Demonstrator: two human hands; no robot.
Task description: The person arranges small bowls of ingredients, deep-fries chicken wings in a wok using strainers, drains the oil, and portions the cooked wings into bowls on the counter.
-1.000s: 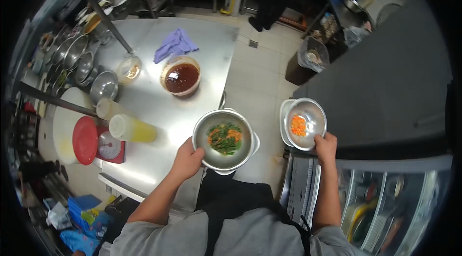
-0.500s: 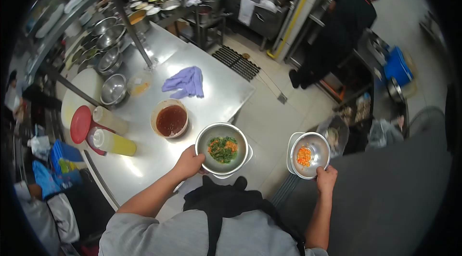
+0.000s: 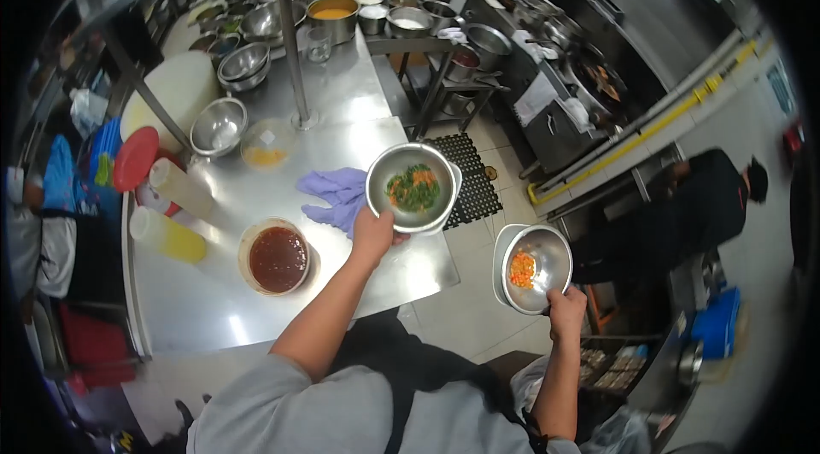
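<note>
My left hand (image 3: 376,232) grips the near rim of a metal bowl (image 3: 444,213), which seems nested in a white handled container. Chopped green herbs with orange bits (image 3: 414,188) lie in that bowl. Farther right, my right hand (image 3: 565,310) holds a smaller metal bowl (image 3: 553,259) by its rim, tilted, with a white handled rim showing behind it. Diced orange pieces (image 3: 522,269) sit on its left side. Below and left of the herb bowl, a tub of dark red sauce (image 3: 279,259) stands on the steel table (image 3: 359,270). A crumpled purple cloth (image 3: 335,198) lies beside the herb bowl.
Squeeze bottles (image 3: 175,238) and a steel bowl (image 3: 219,126) are on the table's left. A metal post (image 3: 290,35) rises from the tabletop. Pots and a stove line (image 3: 589,78) fill the back. A person in black (image 3: 696,206) bends at the right.
My view has turned left, toward the pots at the back. My left hand's bowl is now higher, over the table corner near the cloth. Both bowls stay held.
</note>
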